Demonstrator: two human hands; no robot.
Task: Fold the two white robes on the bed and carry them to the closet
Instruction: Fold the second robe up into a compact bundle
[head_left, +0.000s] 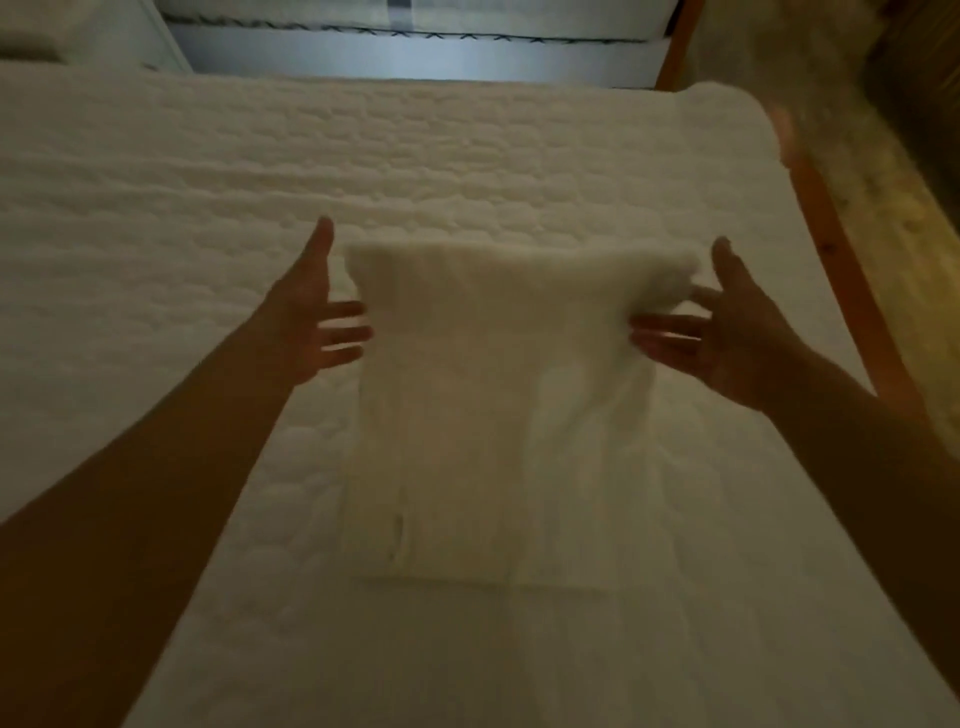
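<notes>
Head view: one folded white robe (493, 415) lies flat mid-bed (156, 208), its long axis running straight away from the person. The left hand (311, 327) and right hand (732, 338) flank its far end, fingers (343, 335) straight and spread, tips touching the sides, gripping nothing. Quilted mattress lies open all round, and one wooden frame rail (841, 249) edges the right.

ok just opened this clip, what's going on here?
A person is standing over a bed with a folded white robe lying flat on it. The left hand and right hand are open on either side of the robe's far end, with straight fingers reaching its edges. Neither hand grips it. Only one folded bundle shows, and the frame is too blurred to tell whether it's one robe or two. Nothing is being carried yet.
</notes>
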